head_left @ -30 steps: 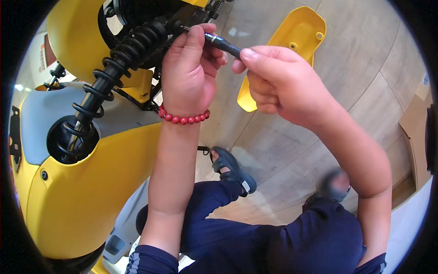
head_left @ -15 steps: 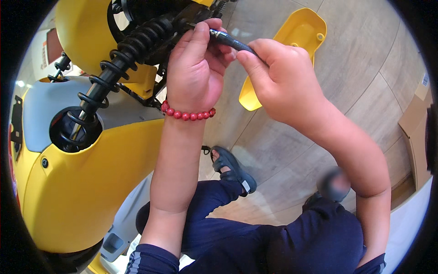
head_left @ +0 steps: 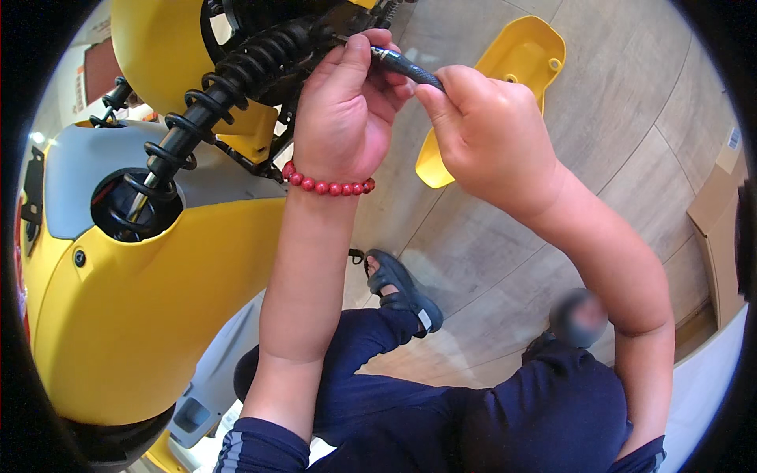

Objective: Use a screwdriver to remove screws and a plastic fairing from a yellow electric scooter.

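Observation:
My right hand [head_left: 497, 134] is closed round the dark knurled handle of a screwdriver [head_left: 406, 67], a slim tool with a metal collar and shaft. Beside the shaft, the thumb and forefinger of my left hand [head_left: 343, 118] pinch together on it, with the other fingers curled loosely below. The shaft points left at the upper end of a black shock absorber [head_left: 225, 91] with a coil spring, among dark frame parts. Where its tip meets the part is hard to make out. The shock absorber slants down into a round opening in a yellow scooter body [head_left: 158, 307].
A yellow plastic cover [head_left: 520, 55] lies on the wood-look floor [head_left: 615, 102] beyond my right hand. A second coil spring [head_left: 114, 102] stands at the far left by a grey panel [head_left: 71, 173]. An open cardboard box [head_left: 717, 213] is at the right edge.
The scooter body and shock absorber appear slightly further right and higher. My left hand has shifted a little to the right; both hands keep their hold on the screwdriver.

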`<act>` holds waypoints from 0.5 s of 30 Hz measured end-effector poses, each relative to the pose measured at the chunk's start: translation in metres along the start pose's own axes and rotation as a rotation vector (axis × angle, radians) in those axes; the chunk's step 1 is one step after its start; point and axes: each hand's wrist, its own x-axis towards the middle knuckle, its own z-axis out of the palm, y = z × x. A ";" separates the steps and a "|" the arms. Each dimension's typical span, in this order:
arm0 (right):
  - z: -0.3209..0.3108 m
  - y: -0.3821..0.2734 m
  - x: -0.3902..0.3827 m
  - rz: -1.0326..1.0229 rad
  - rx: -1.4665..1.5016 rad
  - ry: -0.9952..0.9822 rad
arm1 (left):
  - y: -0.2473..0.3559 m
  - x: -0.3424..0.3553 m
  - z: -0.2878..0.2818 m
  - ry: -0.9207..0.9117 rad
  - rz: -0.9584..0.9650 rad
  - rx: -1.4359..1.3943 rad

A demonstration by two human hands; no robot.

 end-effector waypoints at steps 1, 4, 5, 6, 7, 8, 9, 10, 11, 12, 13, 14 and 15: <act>0.000 0.000 0.000 -0.022 -0.010 0.013 | 0.001 0.000 0.002 -0.012 -0.005 -0.008; 0.000 0.001 0.001 0.005 -0.013 -0.006 | -0.002 0.000 0.013 0.120 0.027 0.000; 0.000 0.000 0.000 0.003 -0.017 -0.004 | -0.003 -0.001 0.014 0.117 0.029 -0.002; -0.001 -0.003 -0.001 0.039 0.005 -0.022 | -0.003 -0.003 0.014 0.155 0.030 0.003; -0.002 -0.005 0.000 0.075 0.028 -0.040 | -0.003 -0.003 0.014 0.194 0.032 0.008; -0.003 -0.005 0.001 0.069 0.026 -0.036 | -0.003 -0.003 0.016 0.218 0.036 0.021; -0.005 -0.006 0.002 0.104 0.106 -0.041 | -0.003 -0.003 0.018 0.220 0.039 0.019; -0.007 -0.007 0.002 0.140 0.186 -0.046 | -0.003 -0.003 0.019 0.199 0.042 0.012; -0.010 -0.008 0.003 0.137 0.185 -0.049 | -0.003 -0.003 0.020 0.178 0.044 0.004; -0.012 -0.010 0.004 0.189 0.237 -0.089 | -0.004 -0.003 0.020 0.177 0.045 0.002; -0.014 -0.011 0.005 0.242 0.288 -0.129 | -0.005 -0.003 0.020 0.195 0.054 0.009; -0.015 -0.009 0.007 0.241 0.285 -0.129 | -0.005 -0.003 0.020 0.212 0.062 0.015; -0.016 -0.009 0.009 0.275 0.339 -0.173 | -0.006 -0.003 0.021 0.212 0.062 0.011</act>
